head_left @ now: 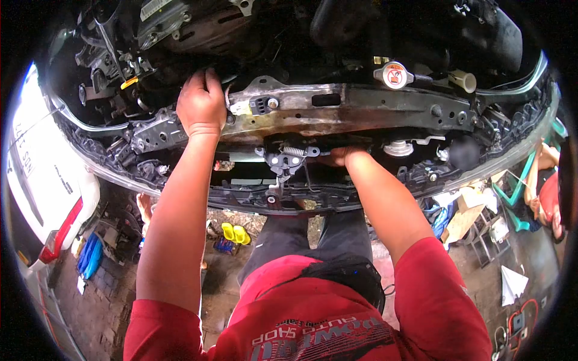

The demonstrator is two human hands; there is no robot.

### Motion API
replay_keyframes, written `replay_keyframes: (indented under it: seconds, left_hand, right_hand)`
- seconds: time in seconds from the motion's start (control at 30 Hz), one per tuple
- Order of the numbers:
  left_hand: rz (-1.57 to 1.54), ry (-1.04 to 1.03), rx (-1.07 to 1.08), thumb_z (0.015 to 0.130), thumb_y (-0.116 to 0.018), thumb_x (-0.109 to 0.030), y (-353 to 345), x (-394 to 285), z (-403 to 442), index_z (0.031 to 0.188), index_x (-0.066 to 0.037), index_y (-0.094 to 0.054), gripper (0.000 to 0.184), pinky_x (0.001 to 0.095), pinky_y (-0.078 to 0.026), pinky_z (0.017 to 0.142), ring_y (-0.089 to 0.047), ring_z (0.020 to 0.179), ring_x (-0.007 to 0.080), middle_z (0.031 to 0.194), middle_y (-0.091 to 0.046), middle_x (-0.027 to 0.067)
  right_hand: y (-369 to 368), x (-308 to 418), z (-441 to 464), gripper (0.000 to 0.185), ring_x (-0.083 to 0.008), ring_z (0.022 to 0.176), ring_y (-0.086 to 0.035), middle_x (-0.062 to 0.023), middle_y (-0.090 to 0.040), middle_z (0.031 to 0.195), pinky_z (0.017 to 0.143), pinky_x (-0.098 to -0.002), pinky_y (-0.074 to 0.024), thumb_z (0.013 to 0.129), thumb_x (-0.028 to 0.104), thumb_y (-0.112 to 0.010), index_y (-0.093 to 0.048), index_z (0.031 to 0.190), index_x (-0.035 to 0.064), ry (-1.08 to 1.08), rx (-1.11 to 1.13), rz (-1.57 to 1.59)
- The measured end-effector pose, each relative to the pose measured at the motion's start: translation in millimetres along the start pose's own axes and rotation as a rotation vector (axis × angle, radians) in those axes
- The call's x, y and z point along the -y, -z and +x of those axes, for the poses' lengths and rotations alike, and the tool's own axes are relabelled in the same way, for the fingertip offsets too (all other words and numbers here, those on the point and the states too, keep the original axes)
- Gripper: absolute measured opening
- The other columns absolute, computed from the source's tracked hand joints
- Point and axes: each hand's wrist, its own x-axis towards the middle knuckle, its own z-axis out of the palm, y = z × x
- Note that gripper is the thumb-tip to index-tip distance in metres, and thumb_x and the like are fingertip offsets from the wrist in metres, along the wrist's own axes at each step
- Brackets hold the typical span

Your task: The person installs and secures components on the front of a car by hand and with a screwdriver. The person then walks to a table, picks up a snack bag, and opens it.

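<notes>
My left hand (pixel 201 103) is at the rear edge of the metal radiator support bar (pixel 289 109), left of its centre. Its fingers are curled and pressed together, reaching down behind the bar; what they grip is hidden. Below the bar, my right hand (pixel 346 155) reaches in just right of the hood latch (pixel 289 161) with its coil spring. Those fingers are bent and partly in shadow, closed around something I cannot make out. A radiator cap (pixel 394 75) with a warning label sits behind the bar, and a horn-like round part (pixel 397 148) is right of my right hand.
The dark engine bay fills the top, with a yellow dipstick handle (pixel 129 82) at left. A white car (pixel 51 174) stands at left. Yellow footwear (pixel 235 233) lies on the ground below. Another person (pixel 549 198) is at the right edge, near a green chair (pixel 518 198).
</notes>
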Motion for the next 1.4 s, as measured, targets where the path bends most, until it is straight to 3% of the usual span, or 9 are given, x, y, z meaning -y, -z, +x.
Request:
replay_keyframes:
  seconds: [0.37,0.9,1.0,1.07,1.2,1.27,1.4]
  left_hand:
    - [-0.006,0.022,-0.006,0.102,-0.057,-0.040,3.3,-4.8,-0.9,0.096,-0.008,-0.073,0.036,0.0536,-0.053,0.080,-0.068,0.096,0.0445,0.099,-0.073,0.0188]
    - [-0.050,-0.036,-0.060,0.102,-0.059,-0.040,1.6,2.5,-3.3,0.099,-0.008,-0.073,0.036,0.0527,-0.053,0.080,-0.067,0.096,0.0454,0.100,-0.072,0.0200]
    - [-0.145,-0.123,-0.092,0.100,-0.065,-0.032,4.7,-0.5,-4.1,0.100,-0.007,-0.073,0.027,0.0489,-0.053,0.082,-0.068,0.096,0.0419,0.097,-0.073,0.0174]
    - [-0.328,-0.183,-0.211,0.095,-0.072,-0.020,27.9,-15.7,-30.6,0.101,-0.007,-0.072,0.015,0.0441,-0.052,0.084,-0.067,0.096,0.0345,0.097,-0.072,0.0127]
    - [-0.329,-0.276,-0.022,0.091,-0.077,-0.009,66.1,-35.4,-104.1,0.105,-0.006,-0.074,0.015,0.0347,-0.052,0.083,-0.065,0.089,0.0259,0.096,-0.070,0.0098]
    - [-0.299,-0.268,0.227,0.091,-0.077,-0.011,69.7,-47.5,-130.1,0.107,-0.007,-0.074,0.017,0.0364,-0.052,0.082,-0.065,0.088,0.0272,0.092,-0.069,0.0104]
    - [-0.174,-0.221,0.379,0.093,-0.075,-0.024,51.0,-64.5,-154.7,0.113,-0.007,-0.075,0.026,0.0454,-0.052,0.082,-0.066,0.091,0.0351,0.092,-0.069,0.0152]
  right_hand:
    - [6.8,2.5,-1.1,0.048,-0.0294,0.121,-0.066,-0.0092,-0.067,0.137,0.103,-0.0527,-0.0543,0.105,0.049,-0.053,-0.060,0.144,0.0199,0.016,-0.025,-0.098]
    - [-7.3,13.1,1.7,0.047,-0.0277,0.120,-0.067,-0.0084,-0.069,0.134,0.102,-0.0511,-0.0554,0.104,0.046,-0.056,-0.062,0.141,0.0186,-0.003,0.037,-0.253]
    - [-13.2,17.4,4.1,0.046,-0.0274,0.119,-0.067,-0.0082,-0.069,0.133,0.102,-0.0508,-0.0556,0.104,0.046,-0.057,-0.063,0.141,0.0184,-0.005,0.064,-0.291]
    - [-15.3,17.9,7.1,0.046,-0.0272,0.119,-0.067,-0.0081,-0.069,0.133,0.101,-0.0506,-0.0557,0.104,0.046,-0.057,-0.063,0.141,0.0182,-0.009,0.085,-0.309]
    - [-20.3,19.2,13.2,0.046,-0.0267,0.119,-0.067,-0.0079,-0.070,0.132,0.101,-0.0502,-0.0559,0.104,0.045,-0.058,-0.064,0.140,0.0179,-0.018,0.120,-0.333]
    - [-22.5,19.8,13.6,0.045,-0.0265,0.119,-0.067,-0.0078,-0.070,0.132,0.101,-0.0500,-0.0561,0.104,0.045,-0.058,-0.064,0.140,0.0177,-0.022,0.128,-0.339]
    - [-26.1,22.0,13.2,0.045,-0.0261,0.118,-0.067,-0.0076,-0.070,0.131,0.101,-0.0496,-0.0563,0.104,0.044,-0.059,-0.065,0.139,0.0174,-0.019,0.145,-0.359]
